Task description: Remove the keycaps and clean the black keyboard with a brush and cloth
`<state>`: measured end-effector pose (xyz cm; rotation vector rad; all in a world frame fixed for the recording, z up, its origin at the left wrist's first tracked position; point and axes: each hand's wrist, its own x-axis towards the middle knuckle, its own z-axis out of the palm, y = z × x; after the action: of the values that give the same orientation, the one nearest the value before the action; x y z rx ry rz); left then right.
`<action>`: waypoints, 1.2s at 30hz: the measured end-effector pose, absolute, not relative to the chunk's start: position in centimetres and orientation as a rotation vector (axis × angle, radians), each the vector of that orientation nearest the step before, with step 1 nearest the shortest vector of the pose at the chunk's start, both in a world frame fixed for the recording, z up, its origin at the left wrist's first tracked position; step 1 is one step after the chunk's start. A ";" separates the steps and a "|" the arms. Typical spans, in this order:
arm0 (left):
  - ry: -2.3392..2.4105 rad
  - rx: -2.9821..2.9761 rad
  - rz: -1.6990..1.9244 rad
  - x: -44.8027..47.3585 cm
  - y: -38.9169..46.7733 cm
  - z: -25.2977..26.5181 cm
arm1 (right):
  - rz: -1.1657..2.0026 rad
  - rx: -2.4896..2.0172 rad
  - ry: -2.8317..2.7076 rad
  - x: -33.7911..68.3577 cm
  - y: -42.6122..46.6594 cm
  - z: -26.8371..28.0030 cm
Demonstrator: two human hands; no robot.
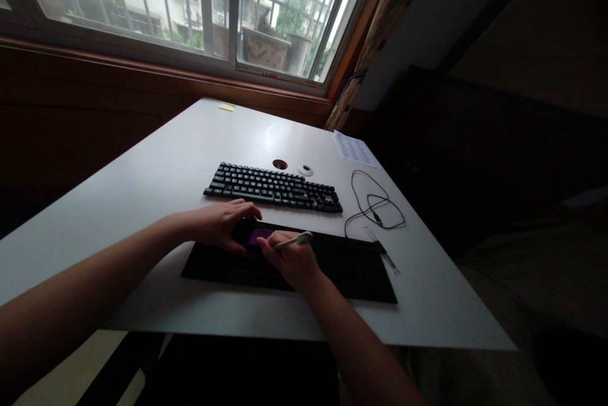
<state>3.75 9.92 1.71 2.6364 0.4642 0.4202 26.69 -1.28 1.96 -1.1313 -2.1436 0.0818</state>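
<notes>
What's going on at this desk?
A person's right hand holds a light-handled, brush-like tool over a black keyboard base; the left hand is at the base's left part. A purple piece shows between the hands. Black keycaps lie in rows beyond, a cable to the right.

right hand [298, 259] holding slim brush [287, 242], left hand [221, 224] at black panel [349, 266], keyboard [266, 185] beyond, white desk [161, 165], barred window [270, 19]
</notes>
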 end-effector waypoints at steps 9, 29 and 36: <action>0.444 2.612 0.476 3.8 10.1 1.3 | 0.142 -1.108 -2.253 26.6 -1.0 1.6; 0.494 2.596 0.410 3.6 9.9 1.7 | 0.405 -1.195 -2.111 29.4 -1.0 2.4; 0.488 2.604 0.417 3.8 9.8 1.9 | 0.510 -1.143 -2.124 29.0 -1.1 2.4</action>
<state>3.80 9.82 1.91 2.6043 0.4884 0.4172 28.98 -1.10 2.44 -1.1433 -2.1238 0.5095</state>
